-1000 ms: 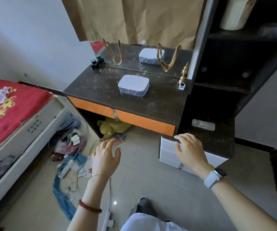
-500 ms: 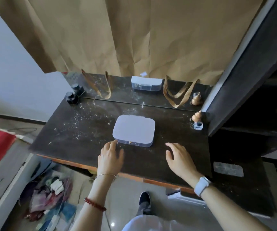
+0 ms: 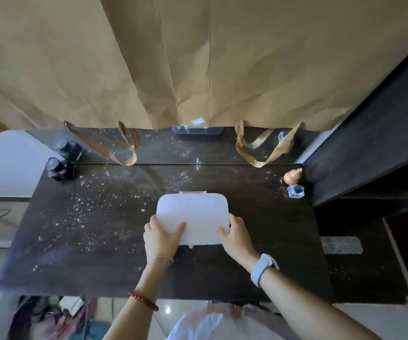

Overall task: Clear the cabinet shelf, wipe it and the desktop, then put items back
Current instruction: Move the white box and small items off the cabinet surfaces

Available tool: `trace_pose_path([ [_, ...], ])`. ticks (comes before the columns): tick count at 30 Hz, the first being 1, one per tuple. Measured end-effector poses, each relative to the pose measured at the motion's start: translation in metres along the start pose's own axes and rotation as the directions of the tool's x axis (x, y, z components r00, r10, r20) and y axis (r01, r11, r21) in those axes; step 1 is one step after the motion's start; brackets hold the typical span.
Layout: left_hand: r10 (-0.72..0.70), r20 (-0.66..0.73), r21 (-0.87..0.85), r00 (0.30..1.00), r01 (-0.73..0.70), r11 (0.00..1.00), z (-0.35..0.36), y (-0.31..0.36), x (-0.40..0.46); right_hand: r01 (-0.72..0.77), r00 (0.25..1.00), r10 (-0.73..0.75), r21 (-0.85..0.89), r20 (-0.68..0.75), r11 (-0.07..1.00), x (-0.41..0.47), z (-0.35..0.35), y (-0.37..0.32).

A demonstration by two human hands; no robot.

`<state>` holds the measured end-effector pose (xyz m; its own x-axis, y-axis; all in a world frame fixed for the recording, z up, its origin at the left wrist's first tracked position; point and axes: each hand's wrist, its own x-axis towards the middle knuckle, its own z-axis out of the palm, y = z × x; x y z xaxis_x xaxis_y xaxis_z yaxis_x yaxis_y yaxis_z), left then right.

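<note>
A white rectangular plastic box (image 3: 194,212) with a lid sits in the middle of the dark desktop (image 3: 95,227), which is speckled with white dust. My left hand (image 3: 160,238) grips the box's near left corner, thumb on the lid. My right hand (image 3: 235,233) grips its near right corner the same way. A small black bottle (image 3: 59,169) stands at the back left corner. At the back right stand a little gourd figure (image 3: 291,176) and a small clear glass bottle (image 3: 295,191).
A mirror (image 3: 173,148) runs along the back of the desk under a brown paper sheet (image 3: 173,60). The dark cabinet (image 3: 370,148) rises on the right, with a lower dusty surface (image 3: 360,273) bearing a pale rectangular patch (image 3: 341,245). Clutter lies on the floor at lower left.
I have stepped closer and now look straight down on the desk. Both hands moved forward from the desk's near part and took hold of the white box's near corners.
</note>
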<state>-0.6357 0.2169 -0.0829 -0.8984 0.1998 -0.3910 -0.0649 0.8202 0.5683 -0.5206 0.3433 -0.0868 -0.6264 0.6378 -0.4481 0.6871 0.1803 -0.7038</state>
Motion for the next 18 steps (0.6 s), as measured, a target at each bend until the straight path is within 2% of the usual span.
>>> trace_pose_path([
  [3,0.068,-0.033,-0.029,0.997,-0.069,0.997,0.001,0.012,-0.014,0.047,0.997,-0.043,0.052,-0.07,0.998,-0.006,-0.008,0.008],
  [6,0.221,-0.062,-0.024,0.973,-0.223,0.975,0.004,0.041,-0.027,0.094,0.985,-0.068,0.161,-0.157,0.982,-0.019,-0.033,0.023],
  [10,0.456,0.031,-0.107,0.889,-0.451,0.886,0.019,0.077,-0.057,0.271,0.925,-0.179,0.251,-0.336,0.929,-0.05,-0.082,0.053],
  [12,0.57,0.08,-0.172,0.818,-0.552,0.816,0.033,0.092,-0.078,0.304,0.885,-0.179,0.242,-0.429,0.922,-0.071,-0.107,0.067],
  [18,0.816,0.19,-0.259,0.546,-0.774,0.578,0.094,0.141,-0.141,0.302,0.755,-0.002,0.345,-0.656,0.889,-0.117,-0.174,0.127],
])
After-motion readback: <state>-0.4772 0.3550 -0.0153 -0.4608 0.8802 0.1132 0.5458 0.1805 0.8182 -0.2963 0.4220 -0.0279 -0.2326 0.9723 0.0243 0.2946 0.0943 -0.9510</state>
